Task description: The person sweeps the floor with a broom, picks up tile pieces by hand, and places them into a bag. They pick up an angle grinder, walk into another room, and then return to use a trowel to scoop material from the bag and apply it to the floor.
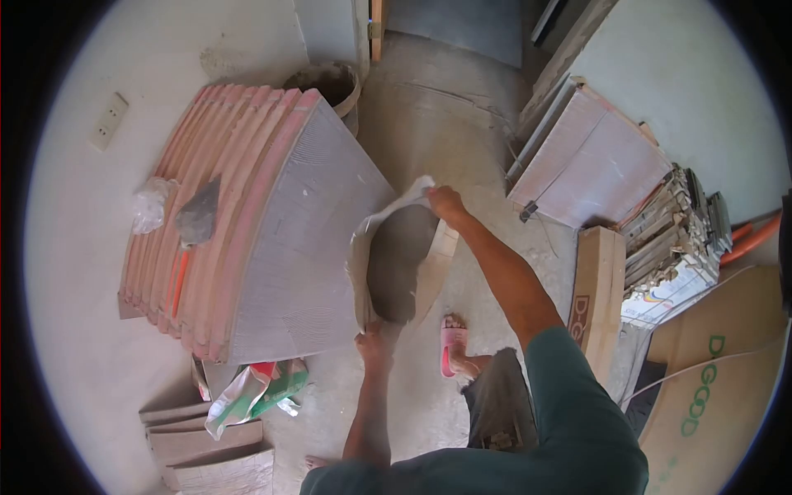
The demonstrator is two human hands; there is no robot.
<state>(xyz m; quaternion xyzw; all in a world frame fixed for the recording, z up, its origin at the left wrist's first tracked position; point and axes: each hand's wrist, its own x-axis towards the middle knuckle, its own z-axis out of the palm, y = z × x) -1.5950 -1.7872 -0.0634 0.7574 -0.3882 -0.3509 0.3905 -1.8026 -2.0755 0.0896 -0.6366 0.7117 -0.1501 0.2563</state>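
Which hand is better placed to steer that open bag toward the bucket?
Probably the right hand: it grips the far rim of the bag, nearer the bucket; the left hand holds the near rim.

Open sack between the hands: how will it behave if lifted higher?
The sack will likely flop, its rim being crumpled and wavy. It may be heavy if the grey contents are powder, though their depth can't be told. It could spill when tilted, since its mouth gapes between the left hand and right hand.
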